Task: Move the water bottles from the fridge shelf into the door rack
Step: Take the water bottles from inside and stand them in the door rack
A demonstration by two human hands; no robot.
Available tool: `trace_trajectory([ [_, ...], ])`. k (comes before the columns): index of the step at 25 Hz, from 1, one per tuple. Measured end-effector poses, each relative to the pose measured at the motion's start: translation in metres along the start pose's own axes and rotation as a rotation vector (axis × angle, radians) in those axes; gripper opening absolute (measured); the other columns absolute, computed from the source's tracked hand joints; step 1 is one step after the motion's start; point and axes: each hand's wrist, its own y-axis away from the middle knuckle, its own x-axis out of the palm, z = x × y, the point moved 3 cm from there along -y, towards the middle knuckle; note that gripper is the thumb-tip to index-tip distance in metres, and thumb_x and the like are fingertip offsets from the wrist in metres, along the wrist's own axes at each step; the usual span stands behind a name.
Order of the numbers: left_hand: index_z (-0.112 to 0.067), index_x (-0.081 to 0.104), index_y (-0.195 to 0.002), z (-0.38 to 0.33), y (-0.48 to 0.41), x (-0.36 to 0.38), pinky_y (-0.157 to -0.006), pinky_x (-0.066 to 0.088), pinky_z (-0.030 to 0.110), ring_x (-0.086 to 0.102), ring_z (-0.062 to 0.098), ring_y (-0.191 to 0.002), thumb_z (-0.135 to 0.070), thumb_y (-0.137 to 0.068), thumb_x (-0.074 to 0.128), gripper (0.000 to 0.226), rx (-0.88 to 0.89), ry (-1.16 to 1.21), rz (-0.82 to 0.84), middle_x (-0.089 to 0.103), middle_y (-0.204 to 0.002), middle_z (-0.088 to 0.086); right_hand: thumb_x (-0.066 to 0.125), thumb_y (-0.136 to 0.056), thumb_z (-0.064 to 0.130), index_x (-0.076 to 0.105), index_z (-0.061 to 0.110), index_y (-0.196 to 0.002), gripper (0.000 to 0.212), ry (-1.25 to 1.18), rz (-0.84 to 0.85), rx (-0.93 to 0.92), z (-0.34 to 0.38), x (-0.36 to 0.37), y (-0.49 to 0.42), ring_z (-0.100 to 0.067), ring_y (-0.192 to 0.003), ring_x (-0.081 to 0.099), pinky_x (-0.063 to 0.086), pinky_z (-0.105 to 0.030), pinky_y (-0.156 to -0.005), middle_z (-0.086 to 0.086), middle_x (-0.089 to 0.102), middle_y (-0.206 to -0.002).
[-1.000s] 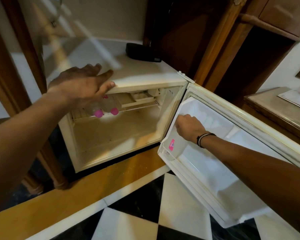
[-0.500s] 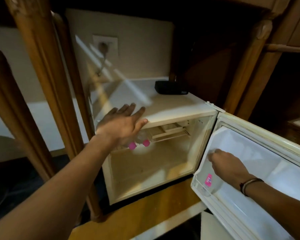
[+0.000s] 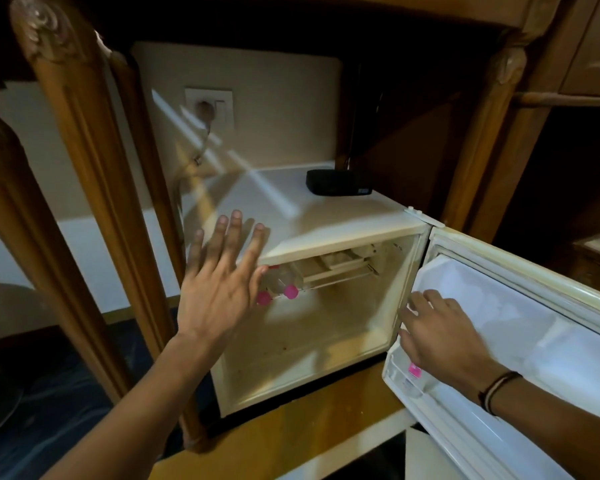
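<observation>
Two clear water bottles [image 3: 286,280] with pink caps lie side by side on the wire shelf [image 3: 343,276] at the upper left inside the open mini fridge. My left hand [image 3: 219,289] is flat with fingers spread, in front of the fridge's top left corner; its thumb is next to the bottles and it holds nothing. My right hand [image 3: 440,336] hovers palm down with fingers apart over the door rack [image 3: 400,384]. A pink label [image 3: 413,370] shows through the rack just under that hand; the thing it belongs to is mostly hidden.
The fridge door [image 3: 534,341] is swung open to the right. A black box [image 3: 338,181] sits on the fridge top [image 3: 309,220]. Carved wooden posts [image 3: 84,168] stand close on the left. A wall socket with a plug [image 3: 208,105] is behind the fridge.
The view has tilted up and drawn nearer. My left hand's fingers have straightened and spread. My right hand has opened out over the door rack.
</observation>
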Motion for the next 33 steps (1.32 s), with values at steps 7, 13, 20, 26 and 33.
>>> trace_trajectory([
  [7,-0.023,0.029,-0.176,-0.002,0.005,0.01,-0.139,0.01,0.053,0.01,0.035,-0.173,-0.045,-0.118,0.024,0.062,-0.066,0.067,-0.125,0.013,-0.186,0.015,0.06,-0.094,0.039,0.065,0.017,-0.124,0.038,-0.333,-0.017,-0.161,0.068,0.005,-0.03,-0.024,-0.097,0.066,0.056,-0.033,-0.076,-0.004,0.069,-0.112],
  [13,-0.022,0.013,-0.179,0.005,0.004,0.032,-0.139,0.002,0.05,0.004,0.033,-0.174,-0.043,-0.119,0.026,0.065,-0.013,-0.007,-0.254,0.004,-0.187,0.015,0.06,-0.101,0.045,0.051,0.019,-0.146,0.052,-0.71,-0.033,-0.124,0.117,0.017,-0.098,-0.024,-0.12,0.064,0.053,-0.035,-0.095,-0.004,0.066,-0.132],
  [20,-0.022,0.006,-0.179,0.005,0.003,0.044,-0.139,-0.003,0.048,0.0,0.031,-0.174,-0.043,-0.12,0.024,0.066,-0.019,-0.047,-0.319,-0.004,-0.187,0.011,0.075,-0.092,0.048,0.056,0.022,-0.147,0.064,-0.843,-0.139,0.044,0.149,0.05,-0.157,-0.029,-0.093,0.075,0.058,-0.032,-0.073,-0.007,0.077,-0.109],
  [26,-0.022,0.008,-0.179,0.003,0.003,0.043,-0.14,0.001,0.05,0.0,0.031,-0.174,-0.041,-0.12,0.028,0.065,-0.02,-0.023,-0.329,-0.002,-0.188,0.01,0.079,-0.089,0.026,0.069,0.024,-0.128,0.041,-0.945,-0.158,0.187,0.144,0.055,-0.153,-0.03,-0.095,0.073,0.06,-0.035,-0.081,-0.002,0.076,-0.097],
  [33,-0.019,0.013,-0.179,-0.012,-0.002,0.032,-0.138,-0.01,0.046,0.005,0.034,-0.174,-0.043,-0.119,0.027,0.066,-0.127,0.05,-0.323,0.004,-0.187,0.016,0.071,-0.097,0.014,0.07,0.008,-0.133,0.036,-0.949,-0.3,0.063,0.076,-0.015,-0.085,-0.019,-0.1,0.063,0.061,-0.031,-0.09,-0.005,0.065,-0.114],
])
